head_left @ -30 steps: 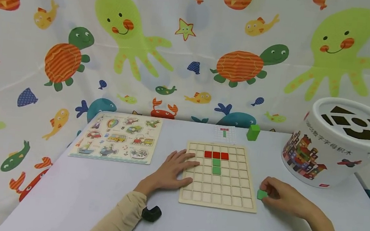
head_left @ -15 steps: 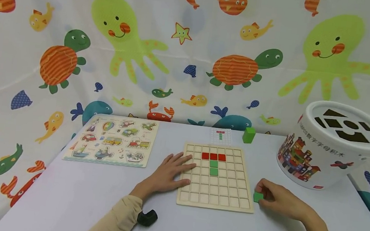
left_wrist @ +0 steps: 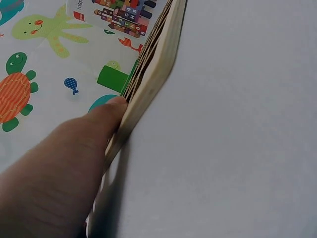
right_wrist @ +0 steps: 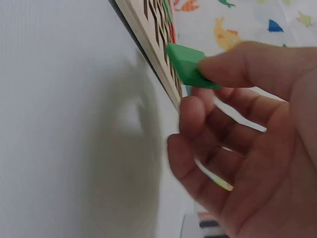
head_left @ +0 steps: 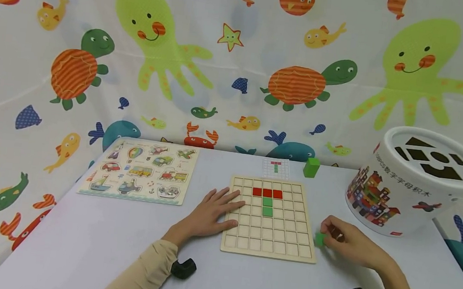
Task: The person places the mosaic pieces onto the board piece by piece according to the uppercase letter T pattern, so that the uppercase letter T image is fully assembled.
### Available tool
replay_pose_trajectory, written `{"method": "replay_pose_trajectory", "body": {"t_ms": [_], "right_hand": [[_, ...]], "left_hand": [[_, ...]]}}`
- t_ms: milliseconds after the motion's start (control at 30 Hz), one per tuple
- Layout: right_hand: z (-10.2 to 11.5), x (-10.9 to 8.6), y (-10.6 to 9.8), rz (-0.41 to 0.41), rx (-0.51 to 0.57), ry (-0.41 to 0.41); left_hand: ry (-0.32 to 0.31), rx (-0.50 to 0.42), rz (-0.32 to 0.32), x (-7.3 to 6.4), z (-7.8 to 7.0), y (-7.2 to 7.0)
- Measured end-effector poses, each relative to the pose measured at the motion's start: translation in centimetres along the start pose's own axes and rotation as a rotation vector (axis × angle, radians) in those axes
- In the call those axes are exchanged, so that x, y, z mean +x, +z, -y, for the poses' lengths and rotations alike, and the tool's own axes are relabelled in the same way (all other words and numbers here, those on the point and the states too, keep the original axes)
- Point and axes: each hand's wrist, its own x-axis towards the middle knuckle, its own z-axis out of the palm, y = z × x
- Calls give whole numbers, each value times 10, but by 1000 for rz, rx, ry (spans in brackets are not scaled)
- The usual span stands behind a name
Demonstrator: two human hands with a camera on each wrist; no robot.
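A wooden grid board (head_left: 281,236) lies on the white table. Three red tiles (head_left: 266,193) form a row in its upper part, and two green tiles (head_left: 267,212) run down from the middle one. My left hand (head_left: 209,215) rests with spread, straight fingers over the board's left edge; its thumb (left_wrist: 111,111) presses the rim in the left wrist view. Just beside the board's right edge, my right hand (head_left: 352,242) pinches a small green square block (right_wrist: 185,64) between thumb and fingertip. The block is tilted in the right wrist view, and the other fingers curl below it.
Behind the board lie a small printed pattern card (head_left: 276,168) and an upright green block (head_left: 311,167). A picture puzzle board (head_left: 140,170) is at the left. At the back right stands a large white bucket (head_left: 400,195) with cut-out shapes in its lid.
My right hand has lifted the green block slightly and brought it closer to the board's right edge, tilting it. The left hand stays on the board. The head view has shifted a little.
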Motion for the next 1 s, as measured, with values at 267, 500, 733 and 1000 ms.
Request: {"method": "replay_pose_trajectory", "body": {"t_ms": [267,500,733,1000], "right_hand": [[5,15,13,-85,23,-19],[9,26,20,-117,44,-14],[14,32,23,-96,68,5],[18,42,29,-113,79,1]], "left_hand": [[5,0,1,0,1,0],[30,12,-20,1,1,2],[26,-3,-16,-1,-1,4],[34,24,-32,1,1,3]]}}
